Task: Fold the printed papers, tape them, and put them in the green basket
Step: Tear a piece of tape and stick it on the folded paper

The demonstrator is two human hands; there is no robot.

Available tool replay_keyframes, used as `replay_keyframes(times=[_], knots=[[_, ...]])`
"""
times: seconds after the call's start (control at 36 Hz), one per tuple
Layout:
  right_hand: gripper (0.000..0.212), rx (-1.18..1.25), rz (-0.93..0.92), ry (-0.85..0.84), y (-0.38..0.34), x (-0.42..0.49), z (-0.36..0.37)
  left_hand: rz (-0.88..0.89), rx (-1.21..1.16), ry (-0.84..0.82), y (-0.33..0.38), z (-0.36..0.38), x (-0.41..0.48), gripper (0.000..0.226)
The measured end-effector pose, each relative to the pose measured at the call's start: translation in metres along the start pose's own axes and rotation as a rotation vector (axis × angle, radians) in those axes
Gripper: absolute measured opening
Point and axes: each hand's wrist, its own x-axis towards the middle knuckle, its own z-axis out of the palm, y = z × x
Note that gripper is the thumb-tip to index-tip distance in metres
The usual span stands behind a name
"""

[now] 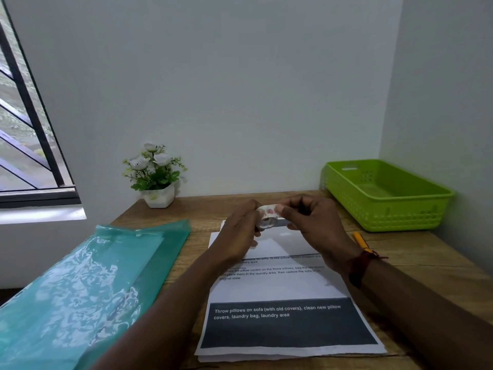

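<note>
Where wooden counter [432, 252] fills lower frame: teal plastic folder [88, 284] lower left; printed papers [282, 289] stacked lower centre; green basket [386, 209] right of centre, against wall. Left hand [237, 231] and right hand [317, 222] above papers, fingers [280, 209] of both closed on tape roll [266, 216]. Potted white flowers [156, 174] left of centre.

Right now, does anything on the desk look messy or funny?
Mostly tidy. The teal plastic folder lies at a slant and hangs over the desk's left edge. Both hands, left hand and right hand, hold the patterned tape roll above the printed papers. The green basket sits empty.
</note>
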Motion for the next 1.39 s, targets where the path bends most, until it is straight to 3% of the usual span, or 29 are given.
replay_keyframes(times=[0.83,0.97,1.11,1.28,1.39], knots=[[0.009,0.017,-0.072,0.007,0.003,0.003,-0.001,-0.024,-0.072,0.039,0.001,-0.001,0.001,0.035],[0.01,0.034,-0.062,0.016,0.003,0.002,-0.001,-0.024,-0.034,0.068,-0.005,-0.003,0.004,0.027],[0.008,0.063,-0.035,0.079,0.003,0.003,-0.003,0.024,0.081,0.169,-0.008,-0.011,0.01,0.024],[0.011,0.016,-0.034,0.184,0.008,0.007,-0.008,0.068,0.235,0.421,-0.022,-0.031,0.02,0.021],[0.01,-0.025,-0.027,0.24,0.011,0.011,-0.012,0.06,0.382,0.479,-0.03,-0.043,0.022,0.018]])
